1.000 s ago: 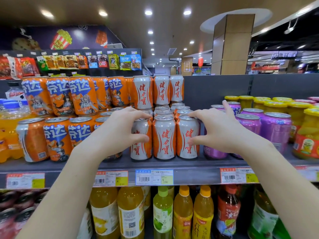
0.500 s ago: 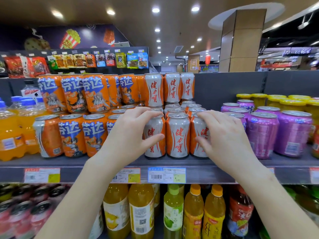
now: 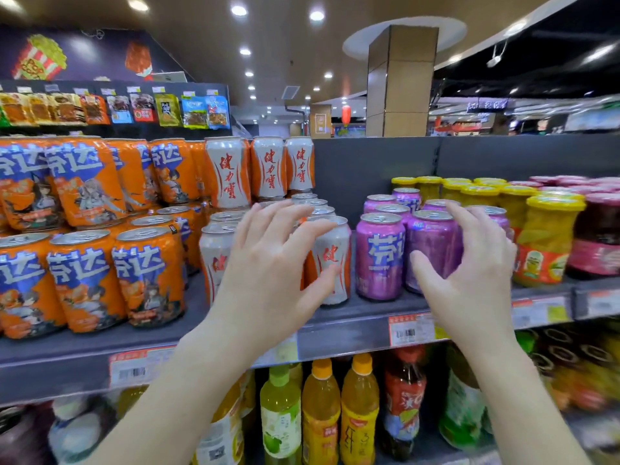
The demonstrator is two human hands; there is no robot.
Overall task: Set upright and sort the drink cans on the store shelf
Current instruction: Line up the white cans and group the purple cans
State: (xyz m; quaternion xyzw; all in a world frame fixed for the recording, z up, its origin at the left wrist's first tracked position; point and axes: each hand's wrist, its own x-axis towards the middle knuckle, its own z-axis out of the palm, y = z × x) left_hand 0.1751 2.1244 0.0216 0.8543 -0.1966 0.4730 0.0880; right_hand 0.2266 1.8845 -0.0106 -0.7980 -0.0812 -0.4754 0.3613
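White-and-orange cans (image 3: 333, 263) stand upright in rows at the middle of the grey shelf (image 3: 352, 327), with more stacked on top (image 3: 228, 172). My left hand (image 3: 268, 273) hovers in front of them with its fingers spread, thumb near the rightmost front can; the middle front can is hidden behind the palm. To the right stand purple cans (image 3: 379, 256). My right hand (image 3: 469, 273) wraps around the front purple can (image 3: 432, 243), thumb on its front, fingers on its right side. That can looks blurred.
Orange cans (image 3: 147, 273) fill the shelf's left part in two tiers. Jars with yellow lids (image 3: 543, 243) and dark red jars (image 3: 597, 236) stand right of the purple cans. Drink bottles (image 3: 320, 407) line the shelf below. Price tags (image 3: 409, 330) run along the shelf edge.
My right hand left the white-and-orange cans and moved right onto the front purple can. My left hand shifted right along the white-and-orange row. The view swung to the right.
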